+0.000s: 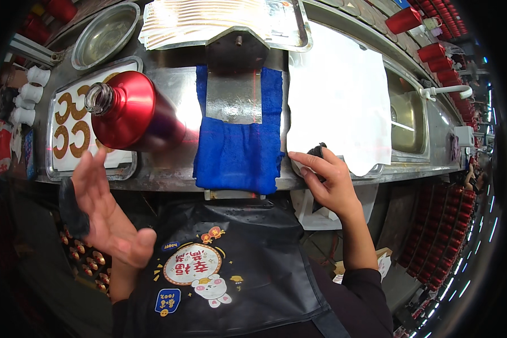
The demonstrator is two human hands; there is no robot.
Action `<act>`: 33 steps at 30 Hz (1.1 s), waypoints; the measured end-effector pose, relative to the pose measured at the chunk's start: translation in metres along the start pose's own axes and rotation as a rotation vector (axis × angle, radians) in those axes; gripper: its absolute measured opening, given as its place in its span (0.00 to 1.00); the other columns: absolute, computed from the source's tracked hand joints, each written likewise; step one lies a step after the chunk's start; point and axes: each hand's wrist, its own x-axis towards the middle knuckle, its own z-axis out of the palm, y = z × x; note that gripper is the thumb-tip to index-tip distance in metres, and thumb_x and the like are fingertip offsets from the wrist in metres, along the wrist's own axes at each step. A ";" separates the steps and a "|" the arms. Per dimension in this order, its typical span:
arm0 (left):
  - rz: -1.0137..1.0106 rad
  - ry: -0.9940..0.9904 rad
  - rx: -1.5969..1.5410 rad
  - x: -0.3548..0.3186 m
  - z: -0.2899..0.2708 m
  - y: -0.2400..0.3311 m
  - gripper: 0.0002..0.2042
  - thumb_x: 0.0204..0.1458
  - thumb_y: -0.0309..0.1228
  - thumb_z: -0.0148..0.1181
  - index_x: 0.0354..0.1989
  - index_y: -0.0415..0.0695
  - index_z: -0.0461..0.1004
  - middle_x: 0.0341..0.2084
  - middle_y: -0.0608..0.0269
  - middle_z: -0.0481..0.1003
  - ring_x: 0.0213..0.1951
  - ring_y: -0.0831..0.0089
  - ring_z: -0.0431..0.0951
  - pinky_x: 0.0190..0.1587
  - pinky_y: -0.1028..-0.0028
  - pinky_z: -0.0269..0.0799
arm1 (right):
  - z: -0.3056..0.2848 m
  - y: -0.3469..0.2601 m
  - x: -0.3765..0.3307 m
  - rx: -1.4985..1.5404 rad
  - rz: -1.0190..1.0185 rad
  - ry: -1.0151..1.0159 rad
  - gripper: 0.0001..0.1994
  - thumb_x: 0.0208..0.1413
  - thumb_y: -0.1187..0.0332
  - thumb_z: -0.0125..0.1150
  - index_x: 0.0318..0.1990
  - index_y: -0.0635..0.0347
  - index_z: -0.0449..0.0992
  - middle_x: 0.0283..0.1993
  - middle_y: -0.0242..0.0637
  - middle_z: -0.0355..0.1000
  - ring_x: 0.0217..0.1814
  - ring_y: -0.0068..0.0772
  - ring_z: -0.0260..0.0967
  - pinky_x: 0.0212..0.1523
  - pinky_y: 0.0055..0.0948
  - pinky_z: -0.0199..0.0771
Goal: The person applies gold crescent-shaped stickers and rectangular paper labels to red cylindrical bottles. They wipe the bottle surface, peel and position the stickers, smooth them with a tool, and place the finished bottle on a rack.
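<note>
My left hand (108, 217) is raised in front of the bench, fingers stretched and thumb apart, holding nothing. Some black material lies along its outer side. Just beyond it a shiny red bottle (130, 112) with a clear neck stands on the bench, leaning outward in this wide view. My right hand (328, 179) has its index finger stretched to the near left corner of a stack of white sheets (338, 101). Black material shows around its fingers; whether the fingertip presses the sheets I cannot tell. Between the hands, a wet blue cloth (239, 155) drapes over a metal stand (236, 48).
At left, a tray (135, 163) bears gold C-shaped decals on white paper, with a metal bowl (104, 36) behind it. Striped sheets (203, 22) lie on a far tray. A sink (408, 124) with a white faucet (448, 90) is at right. Red bottles (439, 236) fill racks beyond.
</note>
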 end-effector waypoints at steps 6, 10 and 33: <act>-0.030 -0.385 -0.168 0.008 0.031 0.026 0.39 0.41 0.34 0.71 0.64 0.34 0.63 0.54 0.41 0.71 0.52 0.49 0.75 0.55 0.57 0.72 | -0.004 0.000 0.000 -0.125 -0.038 0.011 0.22 0.46 0.77 0.66 0.52 0.48 0.82 0.26 0.34 0.64 0.24 0.29 0.63 0.25 0.28 0.64; -0.287 -0.512 -0.383 0.016 0.081 0.026 0.33 0.43 0.27 0.71 0.60 0.33 0.67 0.51 0.44 0.73 0.50 0.50 0.77 0.52 0.60 0.74 | -0.010 -0.001 0.002 -0.203 -0.112 0.001 0.24 0.44 0.72 0.70 0.53 0.46 0.82 0.26 0.35 0.63 0.23 0.31 0.63 0.24 0.29 0.64; -0.032 -0.620 -0.034 0.029 0.147 0.021 0.21 0.46 0.21 0.59 0.52 0.36 0.75 0.36 0.57 0.75 0.51 0.55 0.69 0.62 0.58 0.55 | -0.007 0.017 0.015 0.155 0.263 0.132 0.04 0.54 0.74 0.59 0.31 0.67 0.75 0.22 0.28 0.68 0.23 0.12 0.58 0.23 0.19 0.58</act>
